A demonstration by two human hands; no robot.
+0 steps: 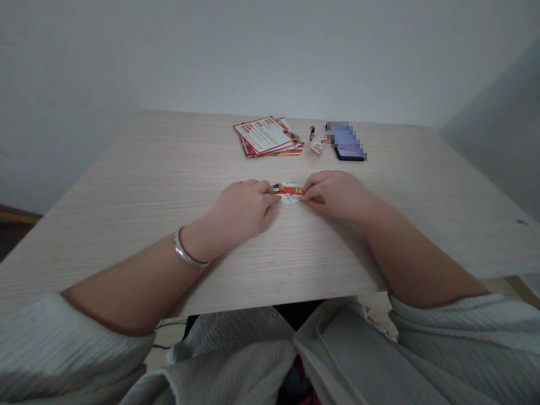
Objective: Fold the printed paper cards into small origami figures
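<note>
A small folded piece of printed paper [288,192], white with red, orange and blue, lies on the pale wooden table [169,185] in the middle. My left hand [242,211] pinches its left end, fingers curled, a silver bangle on the wrist. My right hand [335,196] pinches its right end, fingers closed too. Both hands rest on the tabletop and cover the paper's ends.
Toward the far edge lies a fanned stack of red-bordered printed sheets [266,136]. Right of it sits a small folded paper figure [315,142], then a dark phone [346,143]. A grey wall stands behind the table.
</note>
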